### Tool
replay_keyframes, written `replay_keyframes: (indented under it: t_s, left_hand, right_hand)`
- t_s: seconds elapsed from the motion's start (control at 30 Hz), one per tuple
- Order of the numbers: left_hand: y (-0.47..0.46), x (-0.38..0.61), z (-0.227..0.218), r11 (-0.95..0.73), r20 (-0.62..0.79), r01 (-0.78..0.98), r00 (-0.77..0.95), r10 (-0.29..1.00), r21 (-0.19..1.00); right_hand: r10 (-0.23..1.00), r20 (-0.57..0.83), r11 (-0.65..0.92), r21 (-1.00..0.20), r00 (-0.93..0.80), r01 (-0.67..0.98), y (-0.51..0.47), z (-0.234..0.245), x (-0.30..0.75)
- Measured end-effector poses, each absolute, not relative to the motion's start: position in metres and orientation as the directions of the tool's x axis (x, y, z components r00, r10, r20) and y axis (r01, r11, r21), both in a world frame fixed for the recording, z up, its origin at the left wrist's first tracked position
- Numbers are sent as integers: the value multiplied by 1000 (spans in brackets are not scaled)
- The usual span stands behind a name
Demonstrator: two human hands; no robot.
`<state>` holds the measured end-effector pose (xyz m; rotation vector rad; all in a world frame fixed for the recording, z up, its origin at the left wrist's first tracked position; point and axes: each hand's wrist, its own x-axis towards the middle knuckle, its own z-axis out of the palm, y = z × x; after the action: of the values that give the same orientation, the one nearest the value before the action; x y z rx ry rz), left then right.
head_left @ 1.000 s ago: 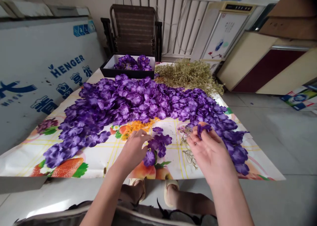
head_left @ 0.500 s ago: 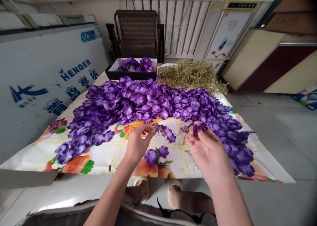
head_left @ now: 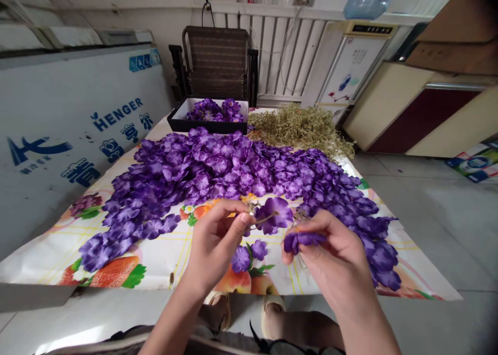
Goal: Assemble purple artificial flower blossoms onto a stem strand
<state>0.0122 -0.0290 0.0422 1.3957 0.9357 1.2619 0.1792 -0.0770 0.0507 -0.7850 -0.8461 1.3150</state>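
My left hand (head_left: 221,235) pinches a thin stem between thumb and forefinger. A purple artificial flower (head_left: 274,213) extends from that pinch toward the right. In my right hand (head_left: 330,251), a second purple flower (head_left: 303,239) is held between thumb and fingers, with thin greenish stems around it. Both hands are raised over the near part of the table, a short gap apart. Two loose petal pieces (head_left: 241,259) lie on the cloth below and between them. A large curved heap of purple petals (head_left: 218,163) spreads beyond the hands.
The printed tablecloth (head_left: 163,261) covers the table. At its far side stand a black box (head_left: 210,125) holding purple flowers and a tangle of greenish stems (head_left: 303,126). A folding chair (head_left: 216,59) is behind; a white chest (head_left: 78,126) borders the left.
My left hand has lifted a purple flower by its stem and brought it nearer. My right hand has turned, still holding its flower. The view has tilted up slightly.
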Motion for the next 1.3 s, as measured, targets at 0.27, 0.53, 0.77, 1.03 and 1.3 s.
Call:
replay_keyframes:
  t_s: [0.27, 0.53, 0.77, 1.03, 1.3]
  left_hand:
    - [-29, 23, 52, -494, 460, -15, 389, 798, 869]
    - [-34, 26, 61, -463, 446, -78, 446, 776, 883]
    - [-30, 25, 59, -465, 433, -47, 456, 777, 884]
    - [-28, 19, 62, -529, 463, 22, 451, 763, 849]
    - [-27, 16, 65, -520, 421, 50, 525, 740, 853]
  right_hand:
    - [881, 470, 472, -881, 55, -23, -82, 57, 184]
    - [822, 567, 546, -808, 44, 223, -82, 60, 188]
    - [840, 539, 518, -829, 59, 211, -74, 59, 188]
    - [893, 443, 449, -889, 73, -90, -63, 58, 171]
    - [949, 311, 291, -922, -43, -254, -61, 56, 176]
